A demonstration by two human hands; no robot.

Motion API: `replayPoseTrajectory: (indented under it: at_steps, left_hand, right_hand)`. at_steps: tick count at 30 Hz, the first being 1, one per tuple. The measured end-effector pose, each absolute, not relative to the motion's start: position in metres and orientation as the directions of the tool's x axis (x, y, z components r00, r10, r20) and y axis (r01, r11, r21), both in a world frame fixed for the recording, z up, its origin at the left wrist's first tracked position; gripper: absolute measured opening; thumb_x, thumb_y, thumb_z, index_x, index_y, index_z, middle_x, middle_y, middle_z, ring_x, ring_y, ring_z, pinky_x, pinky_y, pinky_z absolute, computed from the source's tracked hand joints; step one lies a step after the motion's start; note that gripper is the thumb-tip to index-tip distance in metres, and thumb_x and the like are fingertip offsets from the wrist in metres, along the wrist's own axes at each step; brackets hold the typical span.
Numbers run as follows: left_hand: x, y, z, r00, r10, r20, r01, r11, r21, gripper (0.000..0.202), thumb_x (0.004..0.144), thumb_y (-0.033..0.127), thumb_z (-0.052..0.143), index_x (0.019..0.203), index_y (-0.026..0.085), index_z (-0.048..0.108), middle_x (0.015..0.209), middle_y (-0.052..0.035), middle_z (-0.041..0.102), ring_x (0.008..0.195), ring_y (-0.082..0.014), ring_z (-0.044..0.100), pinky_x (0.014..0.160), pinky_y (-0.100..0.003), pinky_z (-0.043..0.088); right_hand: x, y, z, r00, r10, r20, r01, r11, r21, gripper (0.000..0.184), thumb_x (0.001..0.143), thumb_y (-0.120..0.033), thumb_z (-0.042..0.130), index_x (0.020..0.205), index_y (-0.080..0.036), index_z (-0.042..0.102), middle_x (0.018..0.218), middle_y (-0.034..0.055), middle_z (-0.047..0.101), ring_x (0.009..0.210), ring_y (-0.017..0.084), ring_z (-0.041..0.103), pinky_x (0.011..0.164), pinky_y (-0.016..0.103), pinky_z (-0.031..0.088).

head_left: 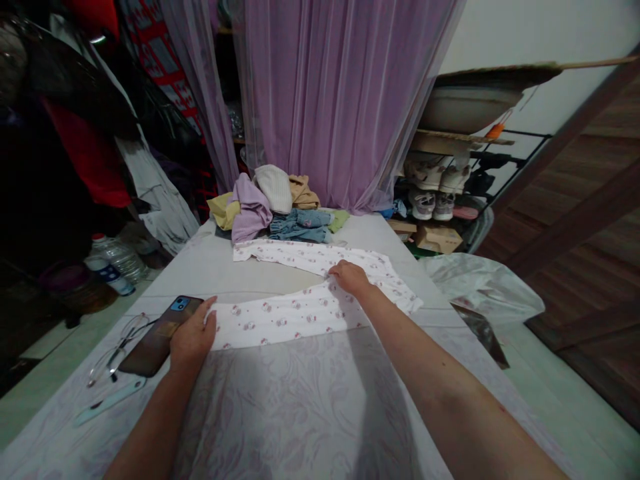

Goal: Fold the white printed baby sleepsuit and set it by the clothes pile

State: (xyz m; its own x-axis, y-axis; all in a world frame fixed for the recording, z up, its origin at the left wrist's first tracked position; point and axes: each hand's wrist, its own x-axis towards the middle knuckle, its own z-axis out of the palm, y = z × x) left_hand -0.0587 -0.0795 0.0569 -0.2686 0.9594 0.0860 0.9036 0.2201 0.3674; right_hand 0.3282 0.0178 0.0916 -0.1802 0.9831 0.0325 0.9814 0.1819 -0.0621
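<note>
White pants [295, 313] with a small printed character pattern lie spread on the bed. Both legs point left and the waist end is at the right. At the hem corner of the nearer leg, my left hand [193, 337] has its thumb and index finger closed on the cloth. My right hand [353, 277] pinches the fabric where the two legs meet; its fingertips are partly hidden. Just left of my left hand lies a dark-cased phone [160, 340]. Eyeglasses [117, 347] and a pale blue flat object [110, 402] rest beside the phone.
A clothes pile [273, 207] sits at the bed's far end before a purple curtain [320, 100]. Shoes [433, 200] fill a rack at right, near a clear plastic bag [485, 283]. Bottles [117, 260] stand on the floor at left, under hanging clothes [155, 180].
</note>
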Motion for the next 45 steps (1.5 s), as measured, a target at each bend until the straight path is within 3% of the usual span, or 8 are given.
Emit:
replayPoseTrajectory:
  at_steps: [9,15,20,22,25,30,39,45]
  left_hand:
    - [-0.062,-0.080,0.047,-0.212,0.965,0.154,0.891,0.126,0.435,0.044,0.091,0.026,0.037,0.123,0.026,0.068,0.128,-0.0017,0.067,0.112,-0.0223,0.064,0.098,-0.031,0.048]
    - [-0.059,-0.079,0.045,-0.215,0.955,0.207,0.927,0.132,0.352,0.045,0.091,0.024,0.036,0.123,0.023,0.069,0.125,-0.0041,0.069,0.110,-0.0234,0.064,0.099,-0.033,0.048]
    - [-0.055,-0.081,0.046,-0.238,0.949,0.208,0.928,0.159,0.337,0.046,0.091,0.022,0.036,0.124,0.022,0.067,0.128,-0.0058,0.067,0.111,-0.0242,0.063,0.096,-0.033,0.049]
    - [-0.055,-0.081,0.046,-0.249,0.947,0.203,0.924,0.169,0.343,0.046,0.091,0.024,0.036,0.126,0.022,0.066,0.129,-0.0059,0.066,0.111,-0.0243,0.063,0.095,-0.033,0.049]
    - [-0.054,-0.081,0.048,-0.253,0.946,0.203,0.919,0.169,0.357,0.046,0.092,0.027,0.036,0.125,0.021,0.066,0.129,-0.0060,0.067,0.112,-0.0245,0.063,0.097,-0.033,0.048]
    - [-0.055,-0.077,0.049,-0.283,0.946,0.161,0.899,0.203,0.388,0.043,0.091,0.030,0.040,0.125,0.025,0.066,0.126,-0.0037,0.069,0.111,-0.0249,0.063,0.098,-0.035,0.047]
    - [-0.063,-0.063,0.055,-0.293,0.952,0.089,0.865,0.224,0.450,0.045,0.093,0.033,0.039,0.129,0.023,0.064,0.131,-0.0056,0.066,0.115,-0.0256,0.062,0.100,-0.036,0.048]
    - [-0.062,-0.057,0.061,-0.210,0.973,0.097,0.919,0.162,0.360,0.046,0.094,0.028,0.036,0.129,0.019,0.063,0.133,-0.0069,0.064,0.120,-0.0229,0.060,0.104,-0.032,0.045]
  right_hand:
    - [0.332,0.033,0.089,-0.241,0.970,-0.041,0.969,0.237,-0.075,0.013,0.077,-0.019,0.068,0.086,-0.026,0.075,0.101,0.0028,0.070,0.092,0.018,0.063,0.074,0.024,0.042]
    - [0.323,0.035,0.067,0.047,0.992,0.120,0.991,-0.031,-0.133,0.027,0.094,-0.023,0.044,0.105,-0.019,0.068,0.108,0.0108,0.068,0.094,0.021,0.062,0.075,0.028,0.044]
    - [0.318,0.029,0.048,0.135,0.970,0.200,0.965,-0.083,-0.249,0.029,0.091,-0.021,0.046,0.114,-0.019,0.063,0.108,0.0103,0.068,0.100,0.022,0.061,0.084,0.031,0.046]
    - [0.320,0.022,0.046,0.122,0.952,0.280,0.938,-0.019,-0.346,0.031,0.089,-0.020,0.048,0.116,-0.020,0.062,0.111,0.0092,0.067,0.102,0.021,0.060,0.089,0.031,0.046]
    - [0.323,0.000,0.044,0.017,0.913,0.407,0.887,0.174,-0.428,0.023,0.087,-0.021,0.049,0.103,-0.021,0.066,0.107,0.0088,0.068,0.102,0.022,0.060,0.093,0.033,0.045]
    - [0.323,-0.056,0.035,-0.251,0.885,0.392,0.760,0.431,-0.487,0.014,0.087,-0.030,0.056,0.083,-0.023,0.068,0.087,0.0047,0.070,0.087,0.020,0.063,0.081,0.031,0.048]
    - [0.322,-0.081,0.037,-0.232,0.883,0.407,0.740,0.432,-0.516,0.016,0.085,-0.026,0.055,0.074,-0.024,0.066,0.079,0.0042,0.069,0.079,0.019,0.062,0.076,0.032,0.048]
    - [0.322,-0.103,0.045,-0.340,0.854,0.393,0.724,0.505,-0.471,0.016,0.084,-0.020,0.054,0.071,-0.023,0.063,0.074,0.0028,0.066,0.075,0.017,0.060,0.072,0.030,0.044]
